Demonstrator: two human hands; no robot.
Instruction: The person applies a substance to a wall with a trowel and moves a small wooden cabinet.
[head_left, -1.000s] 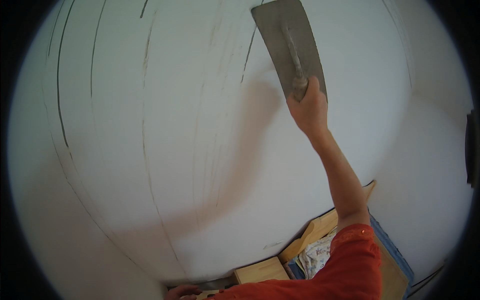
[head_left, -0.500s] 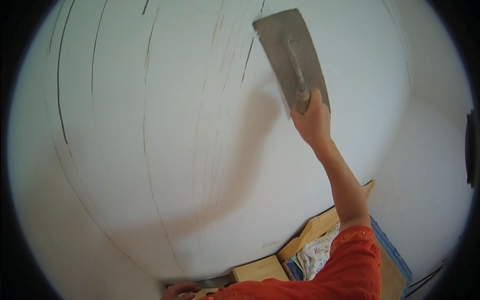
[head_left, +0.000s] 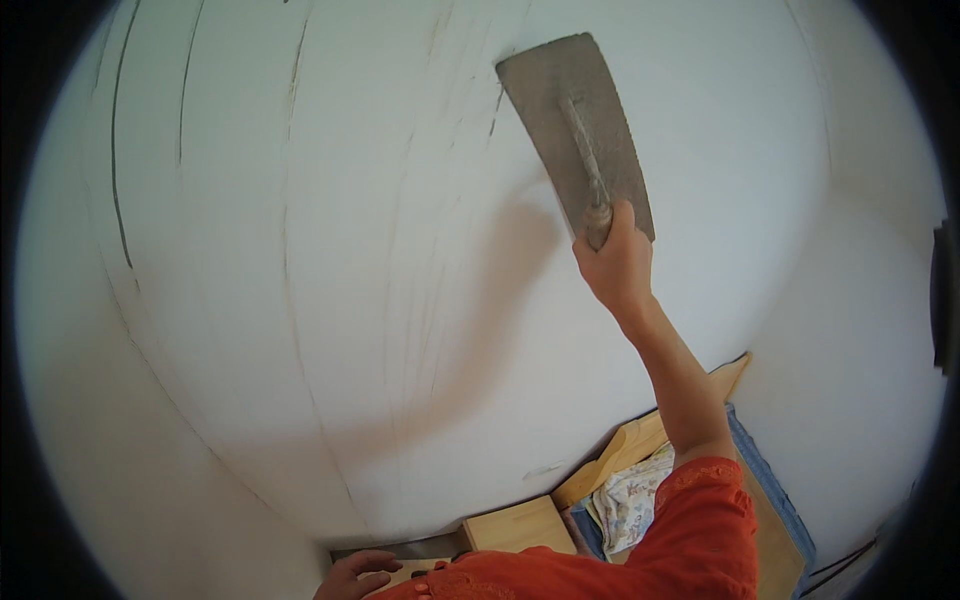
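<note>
My right hand (head_left: 617, 267) is closed around the handle of a plastering trowel (head_left: 572, 118) with a wide, flat grey blade. The blade lies against, or very near, the white wall (head_left: 700, 200), handle side toward me and tilted up to the left. A short dark line (head_left: 495, 112) on the wall shows beside the blade's upper left edge. Low in view, my left hand (head_left: 358, 574) is only partly visible; its fingers are loosely bent with a gap to the thumb, and nothing shows in it.
Long dark lines (head_left: 115, 150) and thin brownish streaks (head_left: 290, 270) run down the wall to the left. At its foot stand a light wooden box-like cabinet (head_left: 520, 527) and a wooden headboard (head_left: 620, 455) with patterned cloth (head_left: 628, 510) beside it. A dark object (head_left: 941, 300) sits at the right rim.
The trowel and my right hand have come slightly down and left along the wall. The dark line beside the blade shows shorter and fainter. My left hand has risen a little into view.
</note>
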